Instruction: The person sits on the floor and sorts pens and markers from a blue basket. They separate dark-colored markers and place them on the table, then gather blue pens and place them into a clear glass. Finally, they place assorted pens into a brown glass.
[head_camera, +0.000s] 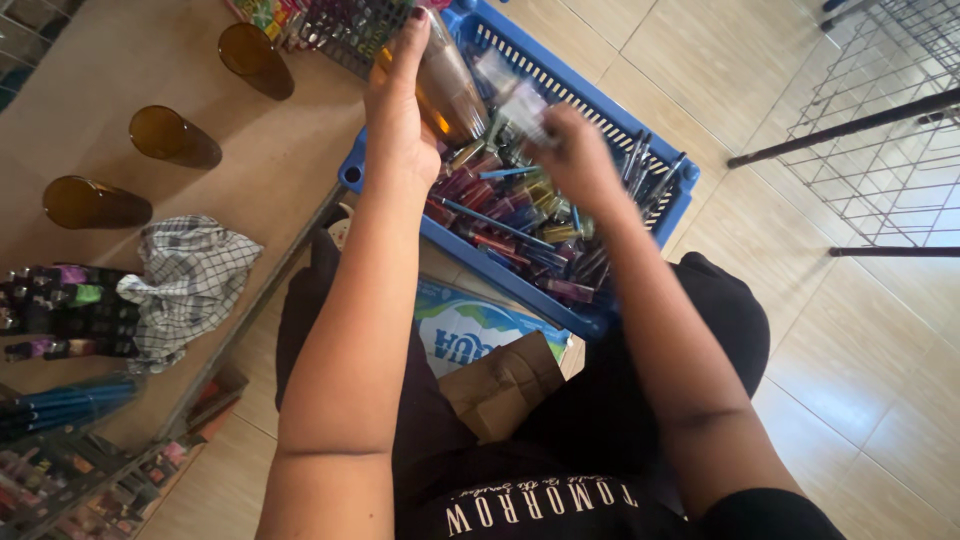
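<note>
though blurred, right hand (575, 155) pinches a small packet (520, 105) | left hand (400, 110) wraps amber glass (445, 85)

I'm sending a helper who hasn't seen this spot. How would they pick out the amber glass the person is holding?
Start at the blue basket full of pens on the person's lap. At its far end the left hand grips an amber glass lying tilted over the pens. Three similar amber glasses sit on the shelf to the left, but only this one is in a hand and over the basket.
</note>
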